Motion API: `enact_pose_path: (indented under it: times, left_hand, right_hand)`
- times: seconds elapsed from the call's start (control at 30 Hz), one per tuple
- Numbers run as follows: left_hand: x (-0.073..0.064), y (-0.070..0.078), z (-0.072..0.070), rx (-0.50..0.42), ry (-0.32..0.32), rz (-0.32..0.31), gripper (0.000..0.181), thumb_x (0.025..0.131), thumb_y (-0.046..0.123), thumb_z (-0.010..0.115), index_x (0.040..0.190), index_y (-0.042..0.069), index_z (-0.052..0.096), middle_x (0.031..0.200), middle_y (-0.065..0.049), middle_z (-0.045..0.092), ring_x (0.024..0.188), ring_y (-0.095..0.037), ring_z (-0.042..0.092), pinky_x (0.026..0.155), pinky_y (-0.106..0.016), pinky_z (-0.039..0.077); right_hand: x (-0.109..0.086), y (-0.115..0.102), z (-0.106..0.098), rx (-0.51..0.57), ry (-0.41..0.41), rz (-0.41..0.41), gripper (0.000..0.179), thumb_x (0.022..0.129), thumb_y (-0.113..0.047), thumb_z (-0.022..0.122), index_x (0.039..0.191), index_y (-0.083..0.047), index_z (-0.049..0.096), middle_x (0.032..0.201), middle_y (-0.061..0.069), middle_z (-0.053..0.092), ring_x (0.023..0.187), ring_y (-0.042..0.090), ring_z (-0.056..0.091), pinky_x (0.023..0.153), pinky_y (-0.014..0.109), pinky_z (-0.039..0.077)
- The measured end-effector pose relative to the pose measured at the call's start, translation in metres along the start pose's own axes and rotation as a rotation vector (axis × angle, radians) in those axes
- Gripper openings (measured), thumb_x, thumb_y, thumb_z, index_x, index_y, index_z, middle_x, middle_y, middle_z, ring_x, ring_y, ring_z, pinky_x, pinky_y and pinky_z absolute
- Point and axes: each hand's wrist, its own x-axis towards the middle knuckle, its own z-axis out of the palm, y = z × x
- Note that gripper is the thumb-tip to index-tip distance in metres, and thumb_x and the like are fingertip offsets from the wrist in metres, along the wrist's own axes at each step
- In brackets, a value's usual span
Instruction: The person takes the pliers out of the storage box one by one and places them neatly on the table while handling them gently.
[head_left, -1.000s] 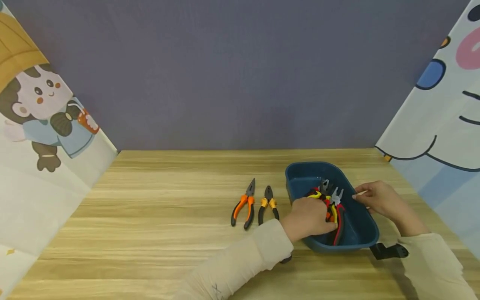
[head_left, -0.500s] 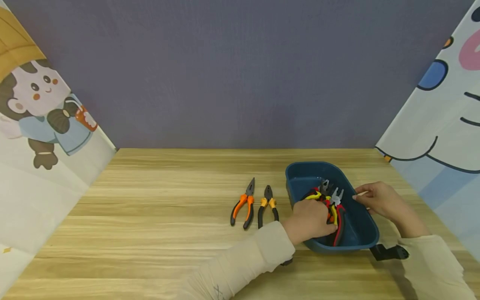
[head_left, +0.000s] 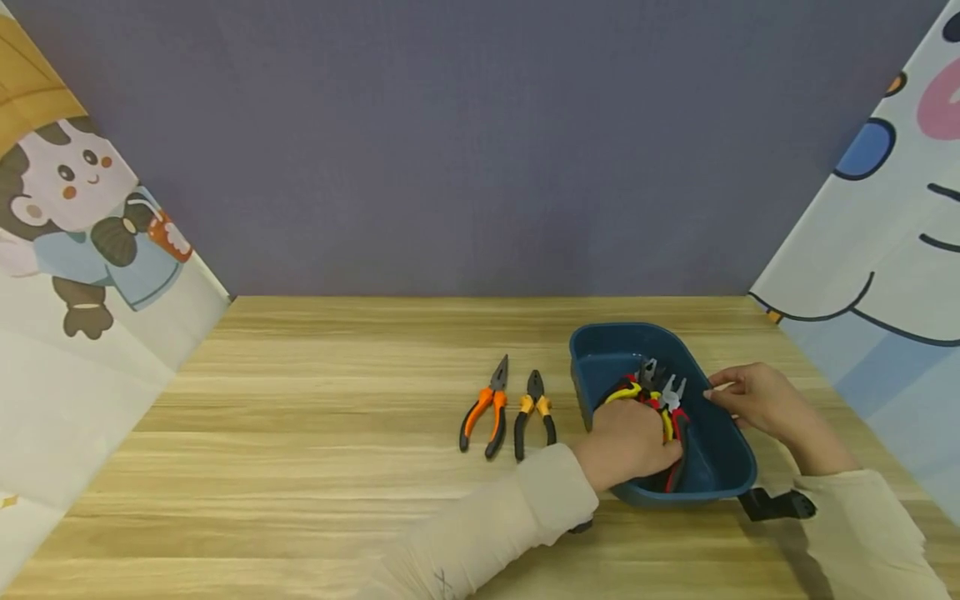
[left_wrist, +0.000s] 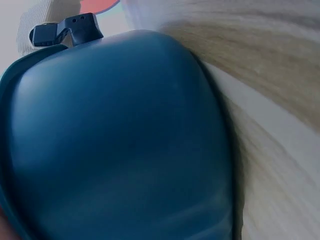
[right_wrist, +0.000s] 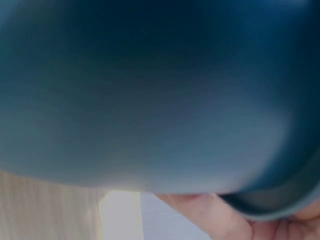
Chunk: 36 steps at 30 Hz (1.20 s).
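Observation:
My left hand (head_left: 633,446) reaches down into a blue plastic bin (head_left: 708,462), over a pile of several pliers. Its fingertips are hidden, and the thumb lies beside red-handled pliers (head_left: 681,425). Yellow-handled pliers (head_left: 624,392) show just past the knuckles. At the bin's right rim, my right hand (head_left: 757,402) pinches the edge between thumb and fingers. The bin's wall (left_wrist: 120,125) fills most of the left wrist view. In the right wrist view, part of the right hand's fingers (right_wrist: 215,220) meets the rim under the blurred bin (right_wrist: 150,125).
Orange-and-black long-nose pliers (head_left: 495,402) lie on the wooden table (head_left: 300,433), left of the bin. Closer to it are yellow-and-black pliers (head_left: 536,408). A dark tip (head_left: 581,527) pokes out beneath the left sleeve. A grey panel (head_left: 480,150) stands behind.
My left hand has shifted slightly right inside the bin and now covers the orange part seen earlier. The right hand and the bin stay nearly still.

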Motion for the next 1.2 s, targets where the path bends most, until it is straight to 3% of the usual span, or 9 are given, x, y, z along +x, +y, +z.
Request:
enact_pose_path:
  times: [0.27, 0.53, 0.7, 0.93, 1.07, 1.2]
  left_hand:
    - [-0.002, 0.0, 0.0, -0.005, 0.04, -0.009, 0.051, 0.088, 0.062, 0.048, 0.063, 0.022, 0.067, 0.088, 0.012, 0.067, 0.073, -0.006, 0.059, 0.056, -0.028, 0.049]
    - [0.0, 0.004, 0.0, 0.014, 0.017, -0.009, 0.054, 0.085, 0.069, 0.044, 0.085, 0.024, 0.074, 0.1, 0.01, 0.067, 0.082, -0.01, 0.062, 0.065, -0.029, 0.051]
    - [0.0, 0.008, 0.001, 0.055, 0.014, -0.025, 0.06, 0.079, 0.077, 0.045, 0.091, 0.025, 0.073, 0.097, 0.009, 0.066, 0.079, -0.009, 0.061, 0.061, -0.027, 0.051]
    - [0.003, 0.011, 0.002, 0.066, 0.015, -0.028, 0.066, 0.074, 0.082, 0.045, 0.107, 0.029, 0.069, 0.108, 0.01, 0.064, 0.088, -0.007, 0.061, 0.058, -0.027, 0.05]
    - [0.004, 0.012, 0.003, 0.077, 0.002, -0.026, 0.065, 0.072, 0.082, 0.047, 0.106, 0.032, 0.069, 0.109, 0.011, 0.063, 0.089, -0.007, 0.061, 0.056, -0.027, 0.049]
    - [0.003, 0.01, 0.002, 0.092, 0.017, -0.017, 0.058, 0.071, 0.079, 0.053, 0.09, 0.027, 0.073, 0.095, 0.011, 0.066, 0.075, -0.007, 0.061, 0.051, -0.026, 0.047]
  right_hand:
    - [0.001, 0.0, 0.0, -0.005, 0.013, -0.014, 0.038, 0.092, -0.01, 0.056, 0.113, 0.021, 0.052, 0.091, 0.027, 0.066, 0.07, 0.022, 0.066, 0.058, 0.035, 0.055]
    - [0.002, -0.002, -0.002, -0.033, 0.005, 0.009, 0.039, 0.092, -0.011, 0.056, 0.114, 0.021, 0.051, 0.092, 0.028, 0.066, 0.068, 0.021, 0.065, 0.059, 0.036, 0.054]
    - [0.001, -0.001, -0.001, -0.03, 0.01, 0.005, 0.039, 0.092, -0.011, 0.057, 0.114, 0.02, 0.052, 0.091, 0.028, 0.066, 0.068, 0.021, 0.065, 0.058, 0.036, 0.054]
    - [0.0, 0.0, -0.001, -0.032, 0.012, 0.001, 0.039, 0.093, -0.012, 0.056, 0.114, 0.02, 0.052, 0.093, 0.029, 0.065, 0.068, 0.021, 0.065, 0.058, 0.036, 0.054]
    - [0.0, 0.0, 0.0, -0.035, 0.008, 0.0, 0.039, 0.093, -0.012, 0.056, 0.114, 0.02, 0.052, 0.093, 0.029, 0.065, 0.067, 0.021, 0.064, 0.057, 0.035, 0.054]
    - [0.001, 0.0, 0.0, -0.039, 0.011, -0.007, 0.038, 0.093, -0.012, 0.056, 0.114, 0.02, 0.052, 0.092, 0.028, 0.066, 0.065, 0.019, 0.063, 0.057, 0.035, 0.053]
